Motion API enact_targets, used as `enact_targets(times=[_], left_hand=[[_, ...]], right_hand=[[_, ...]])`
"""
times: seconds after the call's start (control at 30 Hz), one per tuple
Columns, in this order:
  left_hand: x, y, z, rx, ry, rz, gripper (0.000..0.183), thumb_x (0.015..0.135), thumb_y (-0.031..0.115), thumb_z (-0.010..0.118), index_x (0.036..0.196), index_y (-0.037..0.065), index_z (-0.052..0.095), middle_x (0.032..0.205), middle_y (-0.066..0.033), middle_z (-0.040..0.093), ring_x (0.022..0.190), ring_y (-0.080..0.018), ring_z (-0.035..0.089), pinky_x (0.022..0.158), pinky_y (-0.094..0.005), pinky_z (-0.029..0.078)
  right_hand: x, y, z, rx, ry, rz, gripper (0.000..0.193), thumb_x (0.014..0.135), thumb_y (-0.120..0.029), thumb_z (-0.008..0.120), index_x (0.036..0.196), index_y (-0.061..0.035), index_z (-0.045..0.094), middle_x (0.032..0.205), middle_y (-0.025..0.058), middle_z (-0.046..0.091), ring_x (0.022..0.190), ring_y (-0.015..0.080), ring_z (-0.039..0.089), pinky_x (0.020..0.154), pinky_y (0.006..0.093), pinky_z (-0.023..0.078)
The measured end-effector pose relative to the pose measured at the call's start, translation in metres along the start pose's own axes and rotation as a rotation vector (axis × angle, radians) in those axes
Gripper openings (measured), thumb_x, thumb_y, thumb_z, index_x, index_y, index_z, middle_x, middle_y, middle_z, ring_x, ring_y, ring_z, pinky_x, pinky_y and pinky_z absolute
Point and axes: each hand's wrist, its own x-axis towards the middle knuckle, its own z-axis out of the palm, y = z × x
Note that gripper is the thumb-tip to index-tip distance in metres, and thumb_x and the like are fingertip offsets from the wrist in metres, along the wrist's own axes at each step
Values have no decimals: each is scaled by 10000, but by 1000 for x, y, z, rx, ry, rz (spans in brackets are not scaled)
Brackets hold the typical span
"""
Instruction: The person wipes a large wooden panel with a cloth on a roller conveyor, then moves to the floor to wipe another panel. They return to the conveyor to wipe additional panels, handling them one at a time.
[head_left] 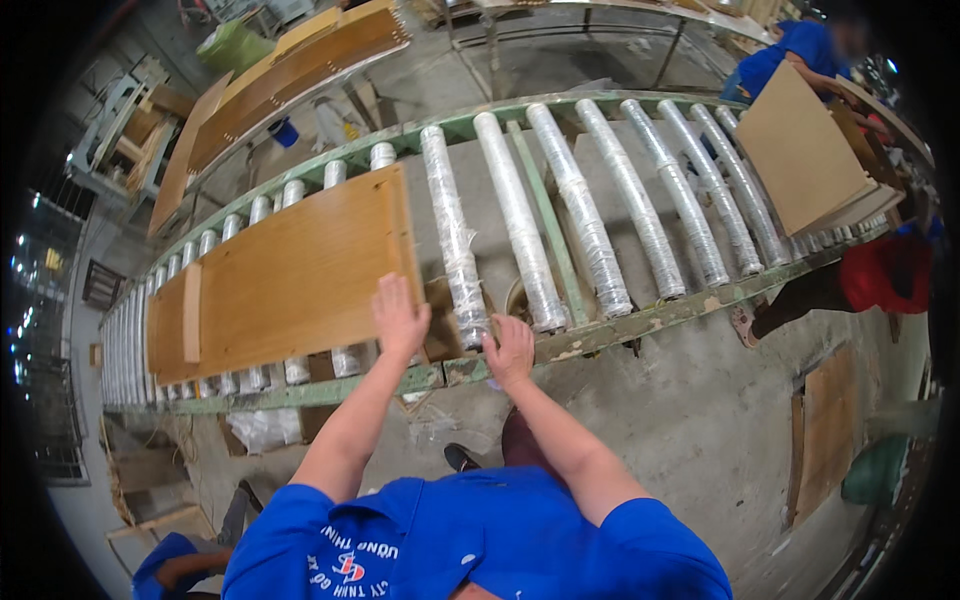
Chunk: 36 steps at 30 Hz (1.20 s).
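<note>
A long brown wooden panel [290,270] lies flat across the rollers on the left half of a roller conveyor. A narrow, paler wood strip [192,312] rests crosswise near its far left end. My left hand [398,312] lies on the panel's right end near the front corner, its fingers stretched out. Just to the right, my right hand [510,348] is at the conveyor's green front rail [580,335], beside the near end of a plastic-wrapped roller [455,240]. Its fingers are partly spread, and nothing shows in them.
Stacked brown boards [800,150] stand at the conveyor's right end, where a person in blue [800,50] handles them. Another person in a red garment [885,275] is at the right. Behind the conveyor, a table carries long wooden panels [290,85]. A blue bucket [284,132] sits beneath.
</note>
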Motion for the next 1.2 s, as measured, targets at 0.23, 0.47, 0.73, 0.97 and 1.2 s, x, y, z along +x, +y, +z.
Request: enact_targets(times=[0.23,0.47,0.73,0.97,1.2], left_hand=[[14,68,-18,-227,2,256,639,879,389,488,1415,130,257,1491,-108,183,1391,-295,97,1106,-478,105],[29,3,-16,49,-132,23,563,924,443,365,1407,165,292,1494,-75,181,1388,-281,105,1100,-500,121],[34,47,12,-31,-148,227,562,924,442,352,1412,171,287,1480,-70,226,1369,-301,161,1088,-499,125],[58,93,19,-152,-130,473,509,918,439,371,1369,204,371,1447,-58,301,1353,-302,201,1083,-492,156],[62,143,25,-196,-1,514,458,883,349,462,1297,153,462,1312,-121,420,1267,-307,321,1052,-456,230]], right_hand=[[-13,46,-50,266,86,102,325,849,-201,526,1127,-32,514,1057,149,523,1007,315,482,909,392,373],[-35,73,-115,359,237,244,232,885,-123,493,1077,-1,539,965,122,520,869,222,529,775,307,443],[-101,95,-150,210,267,494,210,871,-112,520,1049,-9,568,907,78,542,764,158,543,687,266,457],[-137,97,-147,214,331,580,174,861,-111,531,985,-11,600,920,91,587,773,152,566,701,275,461],[-139,161,-161,378,567,730,171,876,-131,490,940,-23,606,702,45,607,663,126,564,640,264,452]])
